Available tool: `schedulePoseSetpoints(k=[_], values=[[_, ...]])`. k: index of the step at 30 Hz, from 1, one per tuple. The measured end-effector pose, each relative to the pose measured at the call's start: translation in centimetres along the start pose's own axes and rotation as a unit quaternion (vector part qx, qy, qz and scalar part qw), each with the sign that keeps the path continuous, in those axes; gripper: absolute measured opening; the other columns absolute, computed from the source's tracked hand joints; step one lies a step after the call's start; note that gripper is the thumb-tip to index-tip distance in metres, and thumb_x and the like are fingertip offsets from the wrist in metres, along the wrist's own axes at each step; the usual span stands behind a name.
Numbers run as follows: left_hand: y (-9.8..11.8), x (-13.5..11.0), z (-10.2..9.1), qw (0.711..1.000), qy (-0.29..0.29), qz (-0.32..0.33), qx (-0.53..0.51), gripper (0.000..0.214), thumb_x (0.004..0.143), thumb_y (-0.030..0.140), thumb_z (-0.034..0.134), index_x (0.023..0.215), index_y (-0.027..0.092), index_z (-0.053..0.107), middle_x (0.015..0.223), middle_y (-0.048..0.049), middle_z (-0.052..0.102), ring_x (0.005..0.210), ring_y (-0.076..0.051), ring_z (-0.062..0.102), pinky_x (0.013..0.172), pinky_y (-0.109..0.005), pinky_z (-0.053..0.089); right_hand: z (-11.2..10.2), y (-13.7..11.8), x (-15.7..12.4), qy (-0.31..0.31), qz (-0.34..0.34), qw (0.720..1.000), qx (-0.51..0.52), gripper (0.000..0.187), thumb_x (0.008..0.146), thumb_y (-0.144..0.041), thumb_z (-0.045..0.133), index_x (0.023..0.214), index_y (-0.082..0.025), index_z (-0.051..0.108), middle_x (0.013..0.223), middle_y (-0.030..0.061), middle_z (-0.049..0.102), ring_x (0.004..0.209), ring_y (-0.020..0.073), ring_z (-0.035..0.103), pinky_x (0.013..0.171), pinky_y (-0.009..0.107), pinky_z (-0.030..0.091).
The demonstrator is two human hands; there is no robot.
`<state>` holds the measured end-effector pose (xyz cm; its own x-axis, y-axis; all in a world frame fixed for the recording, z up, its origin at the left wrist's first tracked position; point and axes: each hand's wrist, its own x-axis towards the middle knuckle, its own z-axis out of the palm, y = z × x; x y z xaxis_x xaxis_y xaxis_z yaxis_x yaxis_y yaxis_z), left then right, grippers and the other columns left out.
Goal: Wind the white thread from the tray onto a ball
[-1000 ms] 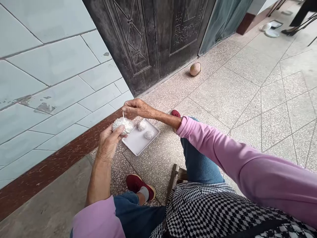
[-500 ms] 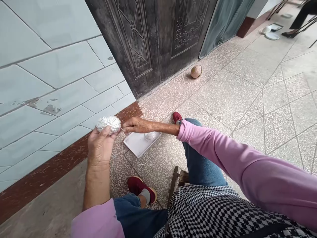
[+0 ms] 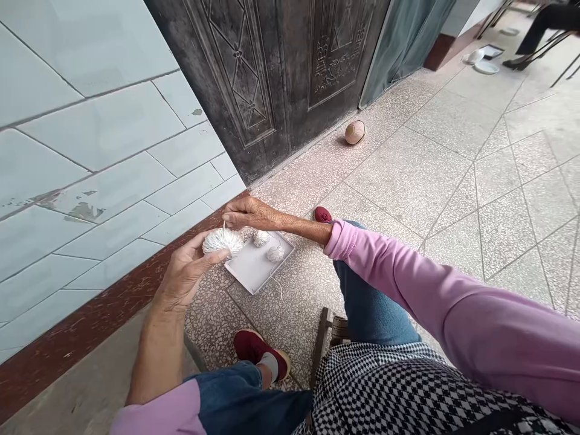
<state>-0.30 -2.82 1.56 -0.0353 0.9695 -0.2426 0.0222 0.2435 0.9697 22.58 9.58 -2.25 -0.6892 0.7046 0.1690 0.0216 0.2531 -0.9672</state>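
A round white bundle of yarn (image 3: 222,241) is gripped by my left hand (image 3: 190,266), with the thumb along its near side and the fingers behind. Just above it, my right hand (image 3: 240,212) pinches a white strand that runs down to the bundle. Below and to the right, a shallow white tray (image 3: 249,272) lies on the floor, partly behind the bundle. Two small white balls of yarn (image 3: 275,253) rest in it, and a loose strand trails over the tray's near edge onto the floor.
A tiled wall (image 3: 113,139) rises at the left, beside a dark carved door (image 3: 281,72). A pinkish ball (image 3: 354,132) lies on the speckled floor near the door. By my legs stands a low wooden stool (image 3: 322,338). Far right, a seated person's leg (image 3: 537,36) shows near dishes.
My left hand has moved right and slightly down, turning the bundle. My right hand has risen from beside the bundle to above it. A second ball in the tray is now visible.
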Motion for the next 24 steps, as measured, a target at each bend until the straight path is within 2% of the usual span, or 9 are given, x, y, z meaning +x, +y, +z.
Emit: schedulePoseSetpoints(k=[5, 9, 12, 15, 18, 22, 24], values=[[0.7, 0.4, 0.8, 0.992, 0.031, 0.042, -0.118, 0.087, 0.049, 0.045, 0.132, 0.125, 0.02, 0.097, 0.133, -0.0151, 0.092, 0.118, -0.031, 0.085, 0.103, -0.036, 0.073, 1.3, 0.9, 1.1, -0.001, -0.003, 1.0, -0.021, 0.032, 0.131, -0.016, 0.066, 0.1, -0.017, 0.067, 0.091, -0.0023, 0.063, 0.09, 0.0153, 0.057, 0.088, 0.028, 0.047], [0.6, 1.4, 0.7, 0.98, 0.078, 0.096, -0.154, 0.08, 0.055, 0.052, 0.13, 0.118, 0.021, 0.092, 0.127, -0.0172, 0.092, 0.129, -0.039, 0.085, 0.118, -0.05, 0.073, 3.0, 0.3, 0.4, -0.066, 0.007, 0.996, -0.058, 0.032, 0.132, -0.016, 0.065, 0.099, -0.018, 0.067, 0.093, -0.0008, 0.065, 0.09, 0.0174, 0.059, 0.087, 0.03, 0.046], [0.0, 2.3, 0.1, 0.978, 0.128, 0.12, -0.109, 0.073, 0.059, 0.045, 0.126, 0.117, 0.022, 0.089, 0.123, -0.0128, 0.091, 0.129, -0.036, 0.084, 0.121, -0.049, 0.071, 4.1, -0.7, -0.7, -0.119, -0.012, 0.989, -0.086, 0.034, 0.129, -0.014, 0.07, 0.096, -0.019, 0.065, 0.092, -0.0007, 0.066, 0.09, 0.0181, 0.061, 0.089, 0.031, 0.046], [-0.8, 3.0, -0.7, 0.981, 0.161, 0.108, -0.005, 0.075, 0.056, 0.039, 0.123, 0.12, 0.021, 0.089, 0.117, -0.0098, 0.09, 0.119, -0.035, 0.084, 0.109, -0.045, 0.072, 3.9, -1.4, -1.1, -0.133, -0.013, 0.989, -0.068, 0.028, 0.129, -0.014, 0.071, 0.101, -0.018, 0.071, 0.097, 0.0017, 0.073, 0.094, 0.019, 0.066, 0.093, 0.032, 0.051], [-1.2, 3.1, -1.0, 0.989, 0.119, 0.074, 0.048, 0.079, 0.055, 0.044, 0.124, 0.122, 0.019, 0.092, 0.115, -0.0101, 0.092, 0.114, -0.037, 0.085, 0.098, -0.042, 0.072, 2.2, -1.7, -0.7, -0.092, -0.023, 0.995, -0.036, 0.025, 0.131, -0.019, 0.072, 0.105, -0.016, 0.074, 0.098, 0.0017, 0.073, 0.094, 0.0173, 0.065, 0.092, 0.031, 0.052], [-0.9, 2.6, -0.2, 0.998, 0.041, 0.045, 0.022, 0.083, 0.067, 0.067, 0.122, 0.127, 0.018, 0.095, 0.125, -0.0122, 0.093, 0.113, -0.033, 0.085, 0.088, -0.036, 0.073, -0.4, -1.9, -0.4, -0.001, -0.033, 0.999, -0.017, 0.031, 0.133, -0.022, 0.07, 0.102, -0.014, 0.072, 0.088, -0.0023, 0.065, 0.085, 0.0132, 0.057, 0.083, 0.027, 0.046], [-0.5, 2.3, 0.6, 0.999, 0.008, 0.032, 0.012, 0.087, 0.07, 0.075, 0.12, 0.13, 0.018, 0.096, 0.132, -0.0149, 0.093, 0.111, -0.033, 0.085, 0.08, -0.035, 0.074, -1.1, -2.1, -0.6, 0.022, -0.02, 0.999, -0.021, 0.034, 0.133, -0.026, 0.071, 0.101, -0.016, 0.072, 0.088, -0.0019, 0.065, 0.083, 0.0131, 0.056, 0.078, 0.026, 0.044]])
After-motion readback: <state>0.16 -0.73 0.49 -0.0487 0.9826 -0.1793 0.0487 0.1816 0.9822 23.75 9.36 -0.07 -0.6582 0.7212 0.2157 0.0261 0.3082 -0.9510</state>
